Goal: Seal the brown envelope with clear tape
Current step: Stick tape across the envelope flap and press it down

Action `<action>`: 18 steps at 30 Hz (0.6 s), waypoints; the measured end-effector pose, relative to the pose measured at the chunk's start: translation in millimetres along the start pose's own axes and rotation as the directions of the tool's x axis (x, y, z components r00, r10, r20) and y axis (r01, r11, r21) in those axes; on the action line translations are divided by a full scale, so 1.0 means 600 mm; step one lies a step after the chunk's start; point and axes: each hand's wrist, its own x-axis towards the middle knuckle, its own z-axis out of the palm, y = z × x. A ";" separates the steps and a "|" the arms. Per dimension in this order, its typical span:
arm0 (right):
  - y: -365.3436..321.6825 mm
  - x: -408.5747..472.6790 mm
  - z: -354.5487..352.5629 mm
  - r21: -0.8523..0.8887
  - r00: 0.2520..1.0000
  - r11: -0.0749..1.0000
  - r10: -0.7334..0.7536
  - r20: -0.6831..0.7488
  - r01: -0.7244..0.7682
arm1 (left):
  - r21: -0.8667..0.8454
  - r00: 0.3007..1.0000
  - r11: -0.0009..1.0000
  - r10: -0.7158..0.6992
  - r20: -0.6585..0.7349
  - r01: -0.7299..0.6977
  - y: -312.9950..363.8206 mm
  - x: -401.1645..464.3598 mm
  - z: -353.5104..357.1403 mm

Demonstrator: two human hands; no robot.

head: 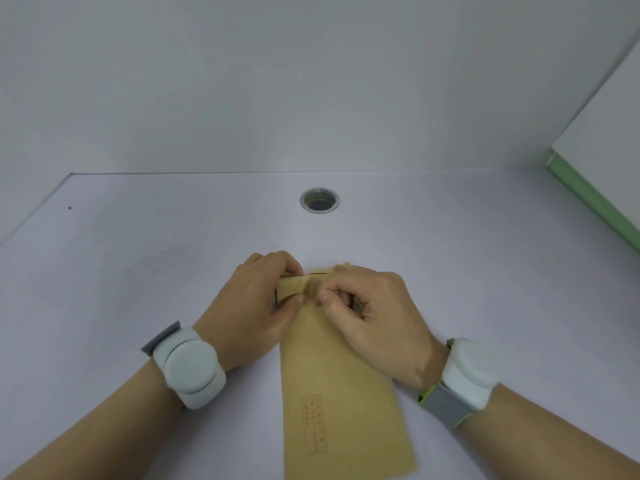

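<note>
Both hands pinch the far end of the brown envelope [332, 393]; the left hand [256, 303] has its fingers curled over the folded flap, thumb pressed to the paper from the near side, a grip closed on the envelope's top left corner; the right hand [374, 317] closes thumb and forefinger on the flap just beside the left thumb, the remaining fingers curled into the palm. The flap is creased and bunched between the two grips; whether clear tape lies there, I cannot tell. The envelope lies lengthwise on the pale bench [138, 271], its near end toward the person, a faint red printed grid near that end. Each wrist carries a white round wristband; beyond the hands a metal-rimmed hole [319, 200] sits in the bench.
</note>
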 end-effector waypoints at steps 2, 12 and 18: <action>0.000 0.000 0.000 0.001 1.000 1.000 -0.022 0.007 0.022 | -0.100 1.000 0.995 -0.002 -0.012 0.000 0.002 -0.001 -0.002; -0.002 0.001 -0.002 -0.023 0.991 0.994 -0.111 -0.073 0.110 | -0.305 0.969 0.944 0.052 -0.240 -0.127 0.005 0.001 0.000; -0.003 -0.001 -0.001 -0.060 0.982 0.987 -0.157 -0.100 0.152 | -0.268 0.977 0.951 0.108 -0.184 -0.156 0.020 -0.009 0.000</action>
